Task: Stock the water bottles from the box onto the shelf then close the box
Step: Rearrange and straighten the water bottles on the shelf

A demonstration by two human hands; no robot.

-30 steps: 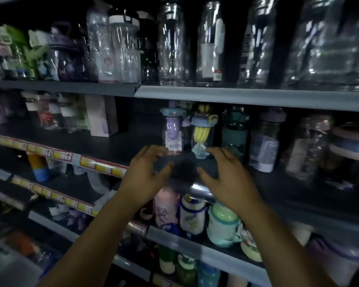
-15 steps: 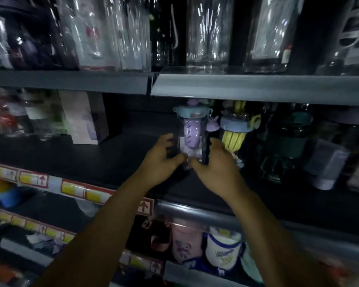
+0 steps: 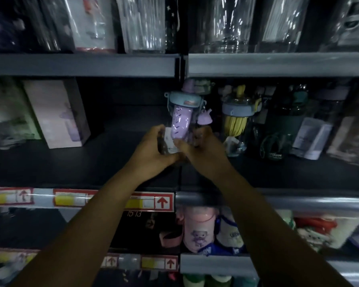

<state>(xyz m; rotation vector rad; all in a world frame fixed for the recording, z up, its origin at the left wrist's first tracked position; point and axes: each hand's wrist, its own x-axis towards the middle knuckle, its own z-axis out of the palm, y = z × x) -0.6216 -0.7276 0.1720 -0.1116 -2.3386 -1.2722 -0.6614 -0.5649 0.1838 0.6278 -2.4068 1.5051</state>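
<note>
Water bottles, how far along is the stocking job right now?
Done: the yellow bottle and dark green bottle beside it stand on the shelf. In hand: left hand and right hand both hold the purple bottle low down; whether it rests on the shelf is unclear. Left: the box is out of view, so remaining bottles and its closing cannot be judged.

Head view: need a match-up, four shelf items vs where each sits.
Items:
1 purple bottle
2 yellow bottle
3 pink box
4 pink cup

Places:
a on the lower shelf
b left hand and right hand at its base
c left side of the middle shelf
d just right of the purple bottle

Pairs: 1-b, 2-d, 3-c, 4-a
</note>
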